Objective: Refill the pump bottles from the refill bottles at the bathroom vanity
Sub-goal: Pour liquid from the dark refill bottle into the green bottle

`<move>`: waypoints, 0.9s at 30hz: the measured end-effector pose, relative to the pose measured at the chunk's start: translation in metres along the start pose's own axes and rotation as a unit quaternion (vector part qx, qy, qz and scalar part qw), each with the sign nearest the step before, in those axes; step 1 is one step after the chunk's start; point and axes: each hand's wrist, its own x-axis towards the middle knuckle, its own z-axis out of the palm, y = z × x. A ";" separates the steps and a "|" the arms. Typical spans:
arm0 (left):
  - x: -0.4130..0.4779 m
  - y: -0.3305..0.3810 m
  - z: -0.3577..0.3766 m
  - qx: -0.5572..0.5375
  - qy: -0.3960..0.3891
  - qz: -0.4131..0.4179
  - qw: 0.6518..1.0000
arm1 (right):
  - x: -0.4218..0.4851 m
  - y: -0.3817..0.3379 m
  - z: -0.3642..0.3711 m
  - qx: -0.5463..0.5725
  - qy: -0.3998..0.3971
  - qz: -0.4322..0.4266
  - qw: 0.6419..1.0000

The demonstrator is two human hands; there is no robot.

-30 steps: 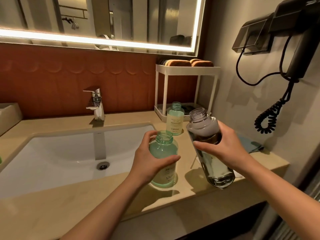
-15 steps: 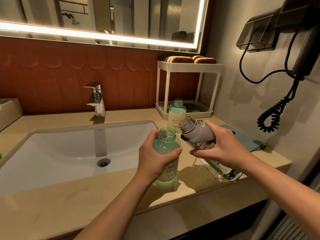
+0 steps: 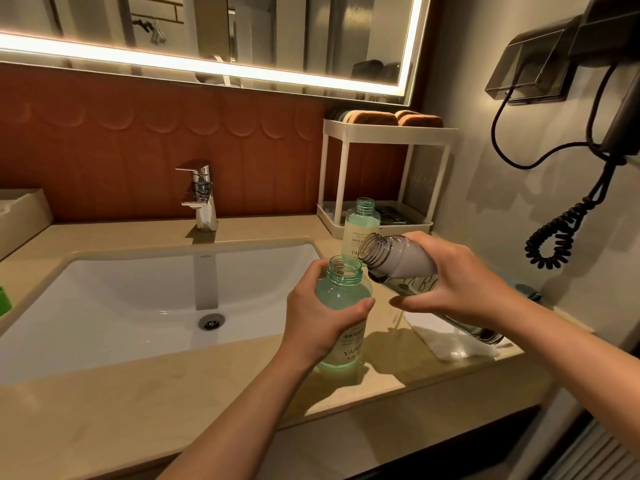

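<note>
A green-tinted bottle [image 3: 341, 296] with no cap stands on the beige countertop [image 3: 173, 410], and my left hand [image 3: 318, 317] grips its body. My right hand [image 3: 460, 285] holds a clear dark refill bottle [image 3: 398, 263] tilted far over, its open neck touching the rim of the green bottle's mouth. Pale liquid fills the tilted bottle's neck end. A second uncapped green bottle [image 3: 362, 225] stands behind them near the rack.
A white sink [image 3: 138, 306] with a chrome tap [image 3: 201, 195] lies to the left. A white two-tier rack [image 3: 381, 174] stands at the back right, brown pads on top. A white cloth [image 3: 446, 341] lies under the refill bottle. A wall hairdryer with coiled cord [image 3: 561, 237] hangs right.
My right hand has tipped the refill bottle from nearly upright to steeply tilted and brought its mouth to the green bottle's opening. My left hand keeps its hold.
</note>
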 end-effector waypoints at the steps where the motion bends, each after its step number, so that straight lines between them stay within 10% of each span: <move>1: 0.000 0.000 0.000 -0.001 0.000 0.000 1.000 | 0.001 -0.001 -0.001 -0.004 -0.002 0.000 1.000; 27: -0.001 -0.002 0.000 -0.012 0.000 0.002 1.000 | 0.010 -0.007 -0.017 -0.097 -0.055 -0.016 0.994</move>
